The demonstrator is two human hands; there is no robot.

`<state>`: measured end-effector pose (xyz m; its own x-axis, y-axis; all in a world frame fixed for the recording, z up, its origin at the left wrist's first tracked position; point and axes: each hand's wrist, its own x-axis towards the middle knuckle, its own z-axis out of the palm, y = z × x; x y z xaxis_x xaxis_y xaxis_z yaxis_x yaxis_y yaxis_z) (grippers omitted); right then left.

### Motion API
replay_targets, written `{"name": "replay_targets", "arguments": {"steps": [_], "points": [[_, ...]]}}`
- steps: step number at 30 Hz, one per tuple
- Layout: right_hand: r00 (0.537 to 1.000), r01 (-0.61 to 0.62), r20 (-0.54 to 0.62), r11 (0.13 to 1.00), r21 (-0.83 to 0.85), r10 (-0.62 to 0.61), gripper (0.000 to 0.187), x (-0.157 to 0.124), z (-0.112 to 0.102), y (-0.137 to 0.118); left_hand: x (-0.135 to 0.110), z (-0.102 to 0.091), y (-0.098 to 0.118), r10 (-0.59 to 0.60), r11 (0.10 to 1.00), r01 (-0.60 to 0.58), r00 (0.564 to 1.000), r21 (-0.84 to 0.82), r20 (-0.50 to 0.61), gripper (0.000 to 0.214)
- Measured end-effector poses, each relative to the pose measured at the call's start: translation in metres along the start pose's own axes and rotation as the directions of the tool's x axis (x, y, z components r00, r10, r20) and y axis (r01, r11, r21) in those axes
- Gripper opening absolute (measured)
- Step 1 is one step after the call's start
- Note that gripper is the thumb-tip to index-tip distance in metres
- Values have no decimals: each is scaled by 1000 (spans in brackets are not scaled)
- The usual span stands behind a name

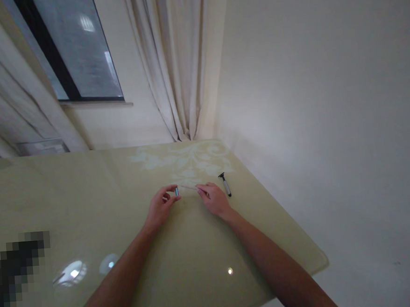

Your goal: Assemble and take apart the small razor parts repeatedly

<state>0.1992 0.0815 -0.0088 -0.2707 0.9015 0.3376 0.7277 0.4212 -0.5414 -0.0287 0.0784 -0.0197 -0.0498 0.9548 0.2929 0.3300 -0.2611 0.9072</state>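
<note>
My left hand (pixel 161 206) rests on the glossy pale green table (pixel 89 199), its thumb and fingers pinched on a small bluish cylindrical object (pixel 176 190). My right hand (pixel 213 198) lies just to its right, fingers closed on a thin pale stick (pixel 189 187) that points left toward the small object. The two hands are a short gap apart. A dark razor-like tool (pixel 225 184) with a black head lies on the table just right of my right hand, untouched.
The table's right edge (pixel 282 213) runs diagonally close to a plain white wall. Cream curtains (pixel 177 62) hang behind the table's far corner, beside a dark window (pixel 74 45). A pixelated dark patch (pixel 15 274) sits at the lower left.
</note>
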Motion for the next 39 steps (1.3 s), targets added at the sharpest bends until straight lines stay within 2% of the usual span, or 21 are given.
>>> {"name": "replay_targets", "arguments": {"steps": [3,7,11,16,20,23,27,31,35,39], "points": [[996,72,55,996,47,-74,31,-2,2,0,-4,-1,1,-5,1000,5,1000,-14,-1,41],[999,35,10,999,39,-36,31,-3,4,2,-6,0,1,19,1000,-19,1000,-18,5,40],[994,93,56,993,79,-98,31,-5,3,-1,-8,0,2,31,999,-31,999,-8,6,40],[1000,8,22,999,33,-9,30,-8,0,-7,-9,-1,3,26,1000,-26,1000,-17,10,40],[995,35,94,999,41,-39,30,-10,-3,-9,-9,0,3,31,999,-31,1000,-25,4,39],[998,-5,55,1000,22,4,31,-11,-5,-10,-10,0,4,55,998,-55,998,-31,1,39],[996,36,75,998,57,-40,30,-10,-6,-11,-11,0,6,60,998,-60,998,-23,-11,40],[1000,-16,27,999,43,15,29,-9,-6,-10,-11,0,7,59,998,-59,998,-28,-10,39],[996,24,83,998,61,-29,28,-9,-7,-11,-11,-1,5,60,998,-61,998,-10,-8,39],[999,-32,32,999,39,31,28,-9,-9,-13,-10,-2,4,60,998,-60,998,3,-12,38]]}}
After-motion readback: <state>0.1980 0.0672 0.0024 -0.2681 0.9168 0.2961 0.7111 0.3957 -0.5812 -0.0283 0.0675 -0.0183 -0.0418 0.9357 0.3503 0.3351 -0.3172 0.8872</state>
